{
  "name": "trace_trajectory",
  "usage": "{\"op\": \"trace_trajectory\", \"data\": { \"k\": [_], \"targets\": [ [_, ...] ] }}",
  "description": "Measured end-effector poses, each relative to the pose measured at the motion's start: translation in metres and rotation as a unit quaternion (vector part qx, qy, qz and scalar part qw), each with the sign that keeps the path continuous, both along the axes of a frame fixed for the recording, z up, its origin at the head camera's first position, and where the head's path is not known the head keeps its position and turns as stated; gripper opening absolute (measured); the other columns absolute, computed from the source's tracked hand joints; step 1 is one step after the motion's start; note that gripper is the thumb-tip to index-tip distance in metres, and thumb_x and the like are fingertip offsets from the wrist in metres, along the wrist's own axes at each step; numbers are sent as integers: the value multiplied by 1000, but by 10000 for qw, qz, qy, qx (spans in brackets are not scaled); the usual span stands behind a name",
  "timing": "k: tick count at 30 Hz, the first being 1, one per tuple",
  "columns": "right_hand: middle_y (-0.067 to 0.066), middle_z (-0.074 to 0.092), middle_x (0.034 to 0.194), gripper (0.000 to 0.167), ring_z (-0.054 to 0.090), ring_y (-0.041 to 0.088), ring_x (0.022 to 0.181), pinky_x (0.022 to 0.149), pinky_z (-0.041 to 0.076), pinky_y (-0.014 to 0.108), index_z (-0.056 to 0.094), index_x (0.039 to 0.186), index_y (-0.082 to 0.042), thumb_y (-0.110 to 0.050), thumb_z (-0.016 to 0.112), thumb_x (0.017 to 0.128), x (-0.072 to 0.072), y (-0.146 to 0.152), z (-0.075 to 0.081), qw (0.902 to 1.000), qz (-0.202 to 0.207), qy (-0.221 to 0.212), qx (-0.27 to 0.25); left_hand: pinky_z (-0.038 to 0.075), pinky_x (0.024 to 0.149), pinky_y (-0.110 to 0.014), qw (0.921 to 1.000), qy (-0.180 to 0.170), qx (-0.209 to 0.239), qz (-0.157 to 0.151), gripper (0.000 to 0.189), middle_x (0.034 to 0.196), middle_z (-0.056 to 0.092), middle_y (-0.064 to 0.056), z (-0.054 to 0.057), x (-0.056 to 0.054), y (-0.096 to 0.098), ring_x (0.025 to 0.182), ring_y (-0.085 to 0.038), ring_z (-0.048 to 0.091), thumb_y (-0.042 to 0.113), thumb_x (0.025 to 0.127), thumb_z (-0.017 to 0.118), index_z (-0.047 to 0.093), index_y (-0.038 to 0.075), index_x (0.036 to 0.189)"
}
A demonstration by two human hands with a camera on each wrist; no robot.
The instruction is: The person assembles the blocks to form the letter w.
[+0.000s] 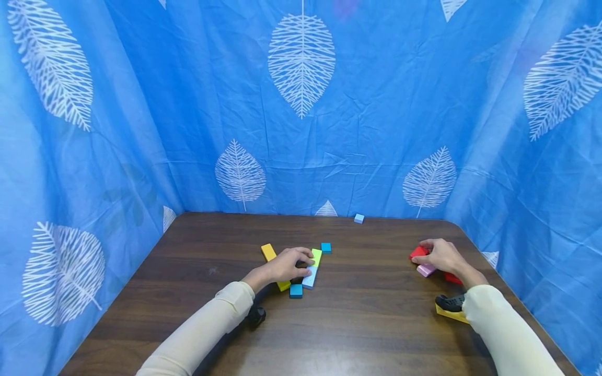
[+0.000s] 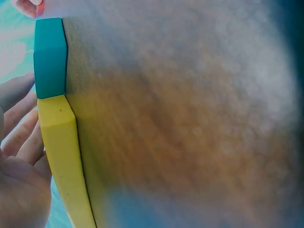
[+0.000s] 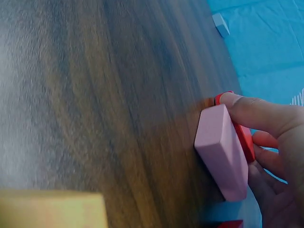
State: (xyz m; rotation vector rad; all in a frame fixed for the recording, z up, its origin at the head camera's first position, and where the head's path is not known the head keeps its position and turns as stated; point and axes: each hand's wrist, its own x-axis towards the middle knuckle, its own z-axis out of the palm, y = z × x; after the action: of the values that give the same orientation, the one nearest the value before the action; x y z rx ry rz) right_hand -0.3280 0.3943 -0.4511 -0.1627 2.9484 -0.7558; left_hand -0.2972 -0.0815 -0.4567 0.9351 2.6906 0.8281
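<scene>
My left hand [image 1: 288, 265] reaches over a group of flat blocks on the table. Its fingertips lie at a lime green block [image 1: 316, 257], and the thumb tip is right at the light blue block [image 1: 310, 278] joined end to end with it. Under and beside this hand are a long yellow block [image 2: 64, 156] and a teal block [image 2: 50, 57]; another teal block [image 1: 326, 248] sits beyond the lime one. Far to the right, my right hand [image 1: 443, 256] pinches a red block [image 3: 245, 142] between thumb and fingers. A pink block [image 3: 222, 152] lies right against it.
Another red block [image 1: 452, 278] lies below the right hand, partly covered. Near the right wrist's black camera is a yellow block [image 1: 452, 314]. A small pale blue block [image 1: 359, 219] sits at the table's back edge. A blue curtain [image 1: 301, 156] surrounds the brown table [image 1: 367, 324].
</scene>
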Motion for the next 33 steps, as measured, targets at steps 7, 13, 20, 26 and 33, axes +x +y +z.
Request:
{"op": "trace_trajectory", "data": {
  "k": [7, 13, 20, 26, 33],
  "targets": [
    [34, 59, 130, 78, 57, 45, 109, 93, 50, 62, 57, 138, 10, -38, 86, 85, -2, -14, 6, 9993, 218, 212, -214, 41, 112, -44, 10000, -4, -14, -13, 32, 144, 58, -5, 1, 1, 0, 135, -27, 50, 19, 100, 72, 73, 5, 129],
    [32, 61, 128, 73, 58, 49, 116, 95, 50, 62, 57, 136, 10, -31, 87, 84, -3, -32, 8, 9965, 665, 314, -391, 41, 113, -44, 10000, -19, -30, -6, 33, 145, 57, -5, 0, 1, 0, 136, -26, 50, 20, 100, 72, 73, 5, 129],
    [28, 64, 125, 66, 61, 47, 116, 97, 51, 59, 60, 133, 10, -21, 88, 83, -5, -57, 11, 9901, 1145, 551, -600, 42, 112, -45, 10000, -17, -31, -28, 33, 145, 57, -6, 3, 0, 1, 135, -27, 50, 19, 100, 73, 73, 5, 129],
    [27, 62, 130, 64, 60, 46, 118, 98, 50, 58, 62, 134, 8, -17, 88, 81, -2, -83, 9, 9872, 1331, 520, -706, 41, 113, -45, 10000, -47, -65, -8, 33, 145, 57, -5, 2, -1, 0, 136, -27, 50, 20, 100, 73, 73, 6, 130],
    [22, 64, 128, 60, 63, 39, 113, 97, 52, 55, 64, 132, 6, -13, 87, 80, 0, -116, -3, 9750, 1988, 711, -695, 40, 113, -44, 10000, -24, -37, -34, 33, 145, 57, -5, -1, -1, 0, 136, -27, 50, 20, 100, 72, 72, 6, 130]
  ]
}}
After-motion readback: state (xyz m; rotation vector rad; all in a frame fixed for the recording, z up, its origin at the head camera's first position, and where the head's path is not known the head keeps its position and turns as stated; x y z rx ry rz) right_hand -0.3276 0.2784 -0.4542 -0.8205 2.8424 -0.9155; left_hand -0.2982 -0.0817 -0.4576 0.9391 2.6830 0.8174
